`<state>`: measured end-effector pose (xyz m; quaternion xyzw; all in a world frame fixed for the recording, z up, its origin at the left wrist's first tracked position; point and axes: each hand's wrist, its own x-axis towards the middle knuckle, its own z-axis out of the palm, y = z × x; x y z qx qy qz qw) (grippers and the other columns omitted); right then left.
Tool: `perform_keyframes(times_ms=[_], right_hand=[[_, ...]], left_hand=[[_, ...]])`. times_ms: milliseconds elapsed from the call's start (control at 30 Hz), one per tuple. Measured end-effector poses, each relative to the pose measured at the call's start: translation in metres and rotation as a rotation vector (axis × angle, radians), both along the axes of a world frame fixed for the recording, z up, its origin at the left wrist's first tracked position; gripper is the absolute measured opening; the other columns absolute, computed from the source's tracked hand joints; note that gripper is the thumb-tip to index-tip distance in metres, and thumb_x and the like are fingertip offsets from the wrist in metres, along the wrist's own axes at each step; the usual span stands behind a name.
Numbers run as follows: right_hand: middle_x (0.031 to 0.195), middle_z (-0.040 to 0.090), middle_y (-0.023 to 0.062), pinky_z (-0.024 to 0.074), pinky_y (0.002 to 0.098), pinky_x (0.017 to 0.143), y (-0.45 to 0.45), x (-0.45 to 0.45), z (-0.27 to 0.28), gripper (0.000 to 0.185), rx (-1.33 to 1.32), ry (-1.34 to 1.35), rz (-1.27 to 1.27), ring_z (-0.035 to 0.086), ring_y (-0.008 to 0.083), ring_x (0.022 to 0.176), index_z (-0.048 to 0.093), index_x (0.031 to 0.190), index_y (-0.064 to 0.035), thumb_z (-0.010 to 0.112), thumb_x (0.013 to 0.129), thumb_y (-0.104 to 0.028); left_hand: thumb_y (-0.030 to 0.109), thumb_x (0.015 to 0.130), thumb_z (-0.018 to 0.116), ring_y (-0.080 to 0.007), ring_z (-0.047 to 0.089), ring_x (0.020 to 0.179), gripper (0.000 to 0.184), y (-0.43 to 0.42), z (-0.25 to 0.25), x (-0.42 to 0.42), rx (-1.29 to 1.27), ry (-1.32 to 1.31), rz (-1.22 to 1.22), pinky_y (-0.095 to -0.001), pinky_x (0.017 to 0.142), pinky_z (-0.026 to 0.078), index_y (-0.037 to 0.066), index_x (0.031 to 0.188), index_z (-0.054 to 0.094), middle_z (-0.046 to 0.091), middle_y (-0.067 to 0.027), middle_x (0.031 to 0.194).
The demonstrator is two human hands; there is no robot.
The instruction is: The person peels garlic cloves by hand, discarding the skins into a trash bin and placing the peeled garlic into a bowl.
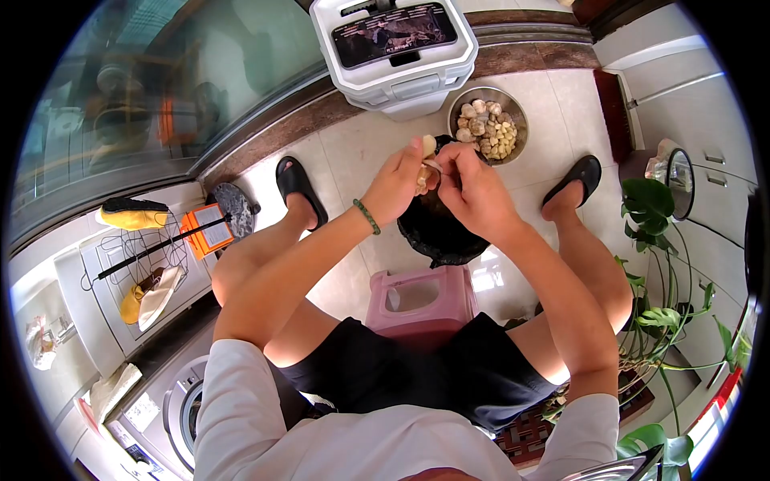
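While garlic [423,178] sits in my left hand [395,187], a black bag [437,240] gapes below

As I lean over the lined opening, my left fingers are curled snugly around the garlic, and a pale piece [429,145] shows at their tips. My right hand [472,191] meets it from the other side, thumb and forefinger drawn close together beside a thin pale strip [433,165]; whether they actually pinch that strip, I cannot tell. Both hands are above the bag, near its far edge.

Just beyond my right hand stands a metal bowl [517,112] on the tiled floor [353,152]. Whole bulbs [479,117] lie in its far and left parts, loose cloves [501,138] in the near right part. Left of the bowl is a white-and-grey box [401,92] with a phone [393,34] lying on top, its screen lit.

I wear a green beaded bracelet [366,216] on my left wrist and black slippers [297,188], my feet set wide apart on either side of the bag. Between my knees is a pink stool [421,314], and leafy plants [648,207] stand at my right.
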<state>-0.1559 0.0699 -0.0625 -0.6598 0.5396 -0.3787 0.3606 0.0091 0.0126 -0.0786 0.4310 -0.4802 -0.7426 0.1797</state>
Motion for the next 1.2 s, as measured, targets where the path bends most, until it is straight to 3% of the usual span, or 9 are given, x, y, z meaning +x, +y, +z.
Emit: perform_keyframes(times_ms=[200,467,600,700,767,867,967,1033,1200], right_hand=[[0.079,0.057,0.0115,0.0485,0.0357,0.062,0.002,0.002,0.007,0.033,-0.025,-0.08,0.016,0.061,0.026,0.069,0.046,0.107,-0.004,0.057,0.079,0.007],[0.08,0.056,0.0118,0.0453,0.0353,0.061,0.004,-0.014,-0.006,0.008,0.134,-0.047,-0.028,0.057,0.0283,0.067,0.059,0.082,-0.0008,0.055,0.075,0.001],[0.082,0.056,0.014,0.0458,0.036,0.064,0.007,-0.017,-0.018,0.006,0.233,0.068,0.063,0.057,0.0312,0.07,0.061,0.081,-0.0004,0.057,0.079,-0.003],[0.084,0.059,0.0123,0.0484,0.0339,0.069,0.002,-0.013,-0.018,0.006,0.024,0.011,-0.011,0.061,0.0277,0.075,0.061,0.088,-0.0004,0.061,0.084,-0.005],[0.087,0.061,0.0105,0.0506,0.0318,0.073,-0.002,-0.009,-0.006,0.011,0.037,-0.34,-0.092,0.063,0.023,0.079,0.059,0.096,0.0003,0.063,0.089,-0.008],[0.086,0.061,0.0076,0.0518,0.0284,0.074,-0.002,-0.009,-0.004,0.015,0.089,-0.345,0.006,0.063,0.016,0.078,0.056,0.102,0.0017,0.062,0.093,-0.008],[0.081,0.061,0.005,0.0511,0.0247,0.068,-0.003,-0.005,-0.022,0.016,0.204,-0.615,-0.043,0.06,0.0114,0.07,0.055,0.101,0.0023,0.06,0.095,-0.011],[0.08,0.06,0.0037,0.0508,0.0236,0.066,-0.007,-0.012,-0.018,0.016,0.285,-0.662,-0.086,0.06,0.0096,0.068,0.055,0.1,0.0018,0.059,0.097,-0.013],[0.074,0.058,0.0015,0.048,0.0222,0.059,-0.009,-0.008,-0.003,0.019,0.526,-0.861,-0.18,0.058,0.0065,0.064,0.054,0.097,-0.0005,0.056,0.099,-0.019]], left_hand=[[0.055,0.103,0.027,-0.0093,0.047,0.066,0.057,-0.01,-0.008,0.003,0.037,0.027,0.057,-0.0242,0.06,0.039,0.006,0.091,0.054,0.054,-0.0016,0.075],[0.052,0.104,0.02,-0.0131,0.041,0.064,0.053,-0.015,0.005,0.004,0.23,0.197,0.024,-0.0271,0.064,0.035,0.013,0.076,0.041,0.045,-0.0012,0.069],[0.05,0.104,0.023,-0.0131,0.04,0.065,0.051,-0.02,0.003,0.008,0.41,0.308,-0.067,-0.0253,0.061,0.034,0.013,0.075,0.041,0.043,-0.0012,0.066],[0.048,0.105,0.024,-0.0133,0.039,0.064,0.049,-0.02,0.004,0.01,0.486,0.309,-0.167,-0.0257,0.06,0.033,0.014,0.074,0.04,0.043,-0.001,0.065],[0.047,0.105,0.024,-0.0132,0.039,0.063,0.048,-0.018,0.003,0.01,0.503,0.283,-0.226,-0.0259,0.059,0.033,0.014,0.074,0.04,0.044,-0.0008,0.065],[0.049,0.105,0.024,-0.0133,0.039,0.06,0.049,-0.013,-0.001,0.01,0.607,0.31,-0.286,-0.026,0.058,0.032,0.014,0.074,0.04,0.043,-0.0001,0.065],[0.052,0.104,0.025,-0.012,0.043,0.061,0.051,-0.01,0.001,0.01,0.562,0.368,-0.291,-0.0256,0.061,0.036,0.012,0.078,0.045,0.046,-0.0005,0.066],[0.043,0.103,0.042,-0.0093,0.047,0.065,0.041,-0.006,0.006,0.005,-0.174,0.079,-0.069,-0.0252,0.064,0.04,0.006,0.092,0.055,0.053,-0.0012,0.071],[0.012,0.092,0.066,-0.005,0.052,0.073,0.024,-0.01,0.008,0.005,-0.31,0.092,-0.054,-0.0216,0.065,0.043,0.0,0.112,0.061,0.06,0.001,0.081]])
